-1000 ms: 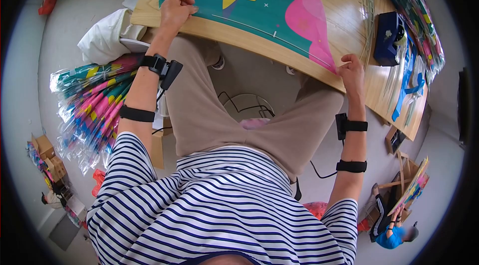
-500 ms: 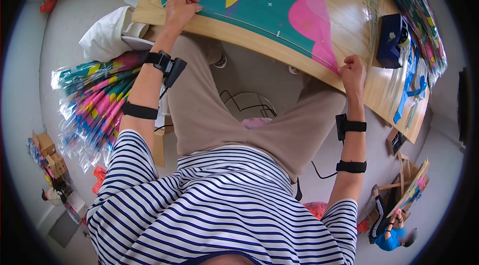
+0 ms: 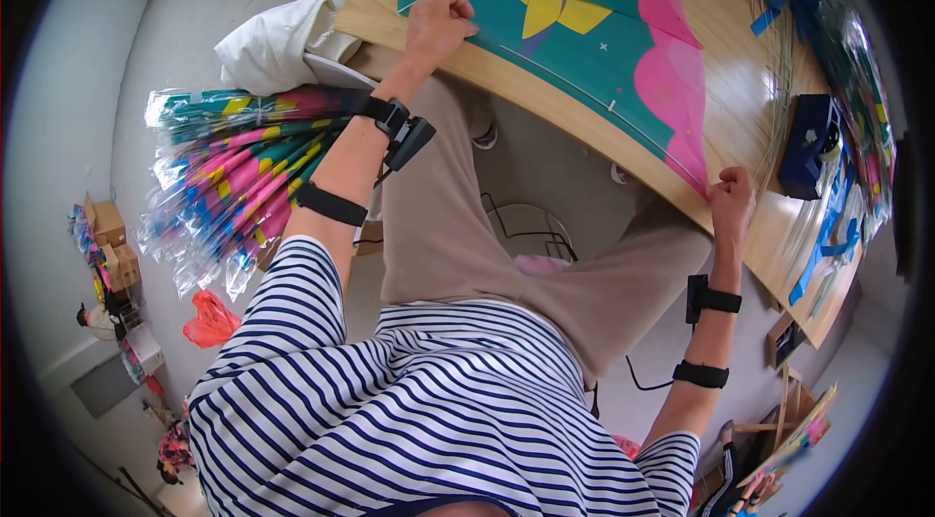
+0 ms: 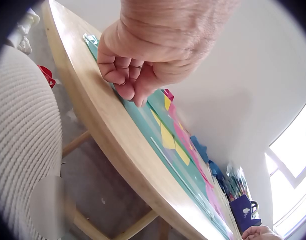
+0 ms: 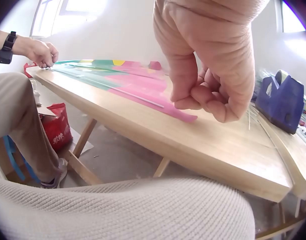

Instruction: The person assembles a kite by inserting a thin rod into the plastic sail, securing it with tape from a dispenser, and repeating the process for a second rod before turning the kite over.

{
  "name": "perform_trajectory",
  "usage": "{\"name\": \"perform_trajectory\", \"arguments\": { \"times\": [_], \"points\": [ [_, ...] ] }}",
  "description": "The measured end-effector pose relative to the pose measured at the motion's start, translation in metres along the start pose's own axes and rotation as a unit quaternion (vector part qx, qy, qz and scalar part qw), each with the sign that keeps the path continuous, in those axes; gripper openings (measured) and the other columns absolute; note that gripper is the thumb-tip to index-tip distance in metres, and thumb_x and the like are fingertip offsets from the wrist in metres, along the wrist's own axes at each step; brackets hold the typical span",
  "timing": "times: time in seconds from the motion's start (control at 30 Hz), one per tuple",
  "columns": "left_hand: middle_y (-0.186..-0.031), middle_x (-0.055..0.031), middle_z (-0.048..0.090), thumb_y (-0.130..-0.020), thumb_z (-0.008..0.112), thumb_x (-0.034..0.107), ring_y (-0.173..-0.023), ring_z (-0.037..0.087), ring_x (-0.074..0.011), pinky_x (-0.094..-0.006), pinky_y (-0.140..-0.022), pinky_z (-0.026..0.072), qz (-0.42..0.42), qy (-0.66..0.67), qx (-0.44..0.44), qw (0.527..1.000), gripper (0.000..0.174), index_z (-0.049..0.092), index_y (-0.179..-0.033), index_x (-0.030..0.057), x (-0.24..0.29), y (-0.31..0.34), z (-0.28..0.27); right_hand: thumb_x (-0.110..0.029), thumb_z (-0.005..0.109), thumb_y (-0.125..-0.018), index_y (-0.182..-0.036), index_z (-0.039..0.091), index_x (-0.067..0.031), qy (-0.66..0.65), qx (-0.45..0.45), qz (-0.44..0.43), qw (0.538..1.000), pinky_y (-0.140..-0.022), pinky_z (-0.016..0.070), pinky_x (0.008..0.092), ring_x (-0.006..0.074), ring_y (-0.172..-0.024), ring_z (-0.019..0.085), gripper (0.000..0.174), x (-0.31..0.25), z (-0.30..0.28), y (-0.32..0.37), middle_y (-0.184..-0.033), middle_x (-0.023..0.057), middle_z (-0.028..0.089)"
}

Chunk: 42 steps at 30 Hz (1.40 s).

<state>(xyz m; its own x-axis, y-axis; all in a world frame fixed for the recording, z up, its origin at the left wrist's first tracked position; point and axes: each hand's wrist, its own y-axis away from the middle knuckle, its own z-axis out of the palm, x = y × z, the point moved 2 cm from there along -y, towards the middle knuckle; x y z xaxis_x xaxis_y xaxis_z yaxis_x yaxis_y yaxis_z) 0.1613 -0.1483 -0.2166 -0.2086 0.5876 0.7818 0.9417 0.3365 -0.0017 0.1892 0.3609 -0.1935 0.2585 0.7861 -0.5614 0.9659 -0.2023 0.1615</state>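
A kite-like sheet of green and pink film with yellow shapes lies on the wooden table. Along its near edge runs a thin white rod with a small white fitting on it. My left hand pinches the green edge near the left corner, knuckles up. Over the pink tip at the right corner hovers my right hand, thumb and fingers curled together. The tip shows just under those fingers; I cannot tell whether they hold anything thin.
On the right stand a dark blue tape dispenser, thin rods and blue strips. A bundle of wrapped colourful kites fans out at left, beside a white cloth bag. My legs sit under the table edge.
The head view has turned, so table and hands appear farther right and tilted. My right fingers are curled more tightly near the pink tip. The left hand keeps its place on the sheet's edge.
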Motion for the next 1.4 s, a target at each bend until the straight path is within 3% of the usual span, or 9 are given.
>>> {"name": "perform_trajectory", "arguments": {
  "times": [0.3, 0.4, 1.13, 1.23, 1.33, 1.4],
  "points": [
    [-0.068, -0.0025, 0.063, -0.072, 0.077, -0.002, -0.058, 0.060, -0.0100, -0.0263, -0.054, 0.0500, 0.023, -0.032, 0.013, 0.999, 0.018, 0.066, -0.085, 0.0025, 0.001, 0.002, 0.001, -0.001, 0.072, -0.072, -0.095, 0.063, -0.0016, 0.005, 0.007, -0.009, 1.000, -0.069, 0.0496, 0.0337, 0.0196, -0.070, 0.063, 0.025, -0.001, 0.000, 0.004, -0.071, 0.0077, 0.062],
    [-0.073, -0.0071, 0.066, -0.064, 0.084, 0.004, -0.069, 0.062, -0.0205, -0.0325, -0.067, 0.0519, -0.001, -0.023, 0.012, 1.000, 0.024, 0.069, -0.082, 0.0059, -0.004, 0.000, 0.002, -0.002, 0.072, -0.072, -0.096, 0.064, -0.0021, 0.015, 0.006, -0.003, 1.000, -0.069, 0.0498, 0.0347, 0.0210, -0.071, 0.063, 0.025, 0.004, 0.002, 0.002, -0.071, 0.0080, 0.063],
    [-0.073, -0.0039, 0.065, -0.067, 0.082, 0.002, -0.067, 0.059, -0.0146, -0.0291, -0.066, 0.0509, -0.007, -0.030, 0.000, 1.000, 0.021, 0.068, -0.083, 0.0041, -0.004, -0.002, 0.003, 0.001, 0.070, -0.076, -0.095, 0.062, -0.0013, 0.019, 0.006, 0.013, 1.000, -0.068, 0.0486, 0.0376, 0.0223, -0.072, 0.062, 0.021, -0.013, 0.002, 0.008, -0.072, 0.0087, 0.063],
    [-0.073, -0.0037, 0.065, -0.067, 0.082, 0.003, -0.066, 0.059, -0.0146, -0.0289, -0.066, 0.0509, -0.003, -0.030, 0.002, 1.000, 0.021, 0.068, -0.082, 0.0038, -0.002, 0.000, 0.003, 0.002, 0.069, -0.075, -0.093, 0.061, -0.0023, 0.034, 0.024, -0.017, 0.999, -0.069, 0.0488, 0.0393, 0.0261, -0.072, 0.063, 0.021, -0.011, 0.005, 0.008, -0.071, 0.0110, 0.062],
    [-0.069, -0.0008, 0.061, -0.071, 0.079, 0.002, -0.062, 0.058, -0.0090, -0.0252, -0.059, 0.0496, 0.022, -0.054, 0.003, 0.998, 0.019, 0.066, -0.084, 0.0036, 0.004, 0.003, 0.002, 0.002, 0.067, -0.075, -0.091, 0.060, -0.0030, 0.062, 0.051, -0.048, 0.996, -0.069, 0.0490, 0.0419, 0.0324, -0.074, 0.064, 0.018, -0.013, 0.008, 0.009, -0.073, 0.0145, 0.063],
    [-0.072, -0.0038, 0.064, -0.070, 0.080, 0.005, -0.065, 0.060, -0.0146, -0.0290, -0.064, 0.0505, 0.025, -0.078, 0.010, 0.997, 0.021, 0.066, -0.085, 0.0042, 0.009, 0.006, 0.001, -0.001, 0.067, -0.076, -0.092, 0.059, -0.0039, 0.090, 0.053, -0.048, 0.993, -0.071, 0.0493, 0.0442, 0.0367, -0.079, 0.065, 0.019, -0.012, 0.011, 0.008, -0.077, 0.0171, 0.065]
  ]
}}
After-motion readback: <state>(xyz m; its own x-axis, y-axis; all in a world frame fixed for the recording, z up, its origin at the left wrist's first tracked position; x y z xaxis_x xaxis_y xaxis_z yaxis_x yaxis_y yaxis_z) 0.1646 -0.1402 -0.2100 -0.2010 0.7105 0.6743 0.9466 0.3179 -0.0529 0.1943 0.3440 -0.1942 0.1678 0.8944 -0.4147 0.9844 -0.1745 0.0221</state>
